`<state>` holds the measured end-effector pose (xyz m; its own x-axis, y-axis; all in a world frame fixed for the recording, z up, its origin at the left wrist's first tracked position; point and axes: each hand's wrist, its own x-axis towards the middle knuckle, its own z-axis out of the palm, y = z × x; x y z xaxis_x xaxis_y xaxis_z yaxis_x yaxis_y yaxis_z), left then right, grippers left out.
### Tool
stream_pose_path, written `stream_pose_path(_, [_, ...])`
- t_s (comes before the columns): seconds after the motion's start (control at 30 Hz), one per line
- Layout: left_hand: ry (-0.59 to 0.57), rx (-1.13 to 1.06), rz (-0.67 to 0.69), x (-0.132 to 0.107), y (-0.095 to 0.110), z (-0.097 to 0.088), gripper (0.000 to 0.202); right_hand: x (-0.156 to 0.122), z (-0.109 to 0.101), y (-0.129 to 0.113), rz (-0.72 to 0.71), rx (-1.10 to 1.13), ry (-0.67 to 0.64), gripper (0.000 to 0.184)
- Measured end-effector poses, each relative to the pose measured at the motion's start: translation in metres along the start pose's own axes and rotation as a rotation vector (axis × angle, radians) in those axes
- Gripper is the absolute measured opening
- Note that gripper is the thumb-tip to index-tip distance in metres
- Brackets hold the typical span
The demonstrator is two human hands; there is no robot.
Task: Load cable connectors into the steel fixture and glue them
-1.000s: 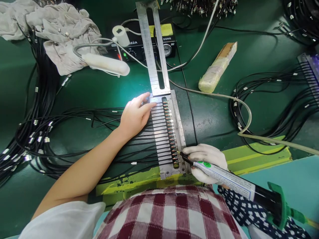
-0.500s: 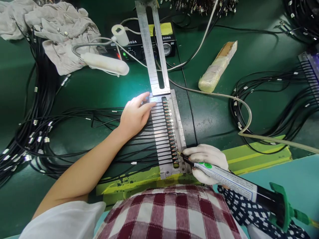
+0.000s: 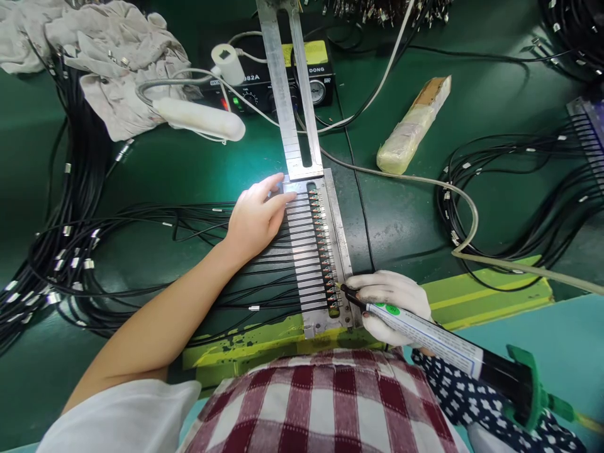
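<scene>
A metal fixture [image 3: 340, 236] lies in front of me, with a row of black cables [image 3: 271, 257] laid across it from the left. Small connectors with copper-coloured tips line its slot. My bare left hand [image 3: 257, 217] rests at the fixture's far end, fingers stretched over the plate. In a white, stained glove, my right hand [image 3: 394, 302] is wrapped round a dispensing syringe [image 3: 429, 336] with a white label and a green cap. The syringe's thin tip points at the connectors near the close end of the row; whether it touches cannot be told.
A slotted metal lid [image 3: 276, 82] stands up from the fixture's far end, before a black dispenser box [image 3: 262, 94]. A white lamp-like tube [image 3: 201, 119] glows at left, near crumpled gloves [image 3: 127, 56]. A wrapped block [image 3: 413, 129] and coiled cables [image 3: 448, 207] lie right.
The syringe tip has shifted slightly away from me along the row of connectors, with my right hand. My left hand stays in place.
</scene>
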<state>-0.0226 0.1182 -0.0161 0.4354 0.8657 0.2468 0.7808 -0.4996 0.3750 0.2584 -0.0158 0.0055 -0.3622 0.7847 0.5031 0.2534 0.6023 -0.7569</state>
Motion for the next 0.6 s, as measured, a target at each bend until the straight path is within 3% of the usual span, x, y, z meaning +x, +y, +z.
stream_pose_path(0.27, [-0.009,-0.013,-0.003,0.000,-0.001,0.001,0.034,-0.004,-0.004,-0.010,-0.022,-0.029,0.092,0.023])
stream_pose_path(0.47, [0.013,-0.015,0.002,-0.001,-0.002,0.002,0.033,-0.013,0.000,-0.011,0.030,-0.019,0.004,0.024])
stream_pose_path(0.6, [0.014,-0.021,0.000,-0.001,-0.002,0.002,0.032,-0.015,0.002,-0.008,0.020,-0.010,0.029,0.024])
